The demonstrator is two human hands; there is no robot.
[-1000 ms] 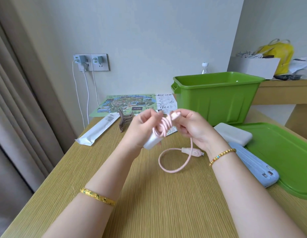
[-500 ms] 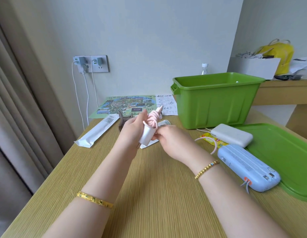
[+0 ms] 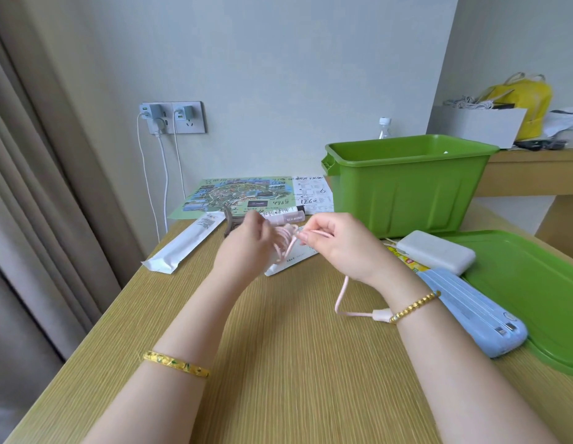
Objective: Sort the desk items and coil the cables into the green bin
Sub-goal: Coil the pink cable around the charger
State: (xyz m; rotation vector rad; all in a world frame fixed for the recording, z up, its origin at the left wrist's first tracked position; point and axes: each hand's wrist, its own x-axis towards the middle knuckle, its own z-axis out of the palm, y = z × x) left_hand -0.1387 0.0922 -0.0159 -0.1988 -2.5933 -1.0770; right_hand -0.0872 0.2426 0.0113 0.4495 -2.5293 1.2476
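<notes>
Pinching the pink cable (image 3: 339, 296), the right hand (image 3: 333, 243) feeds coils gripped by the left hand (image 3: 249, 238); its loose tail hangs below the right wrist.

One head-worn wide-angle view is looking forward and down from close above the surface (image 3: 294, 363), facing the wall beyond both grips, which are sitting near frame centre.

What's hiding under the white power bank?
A yellow packet and thin cable ends poke out from under the white power bank. How far they reach beneath is covered.
</notes>
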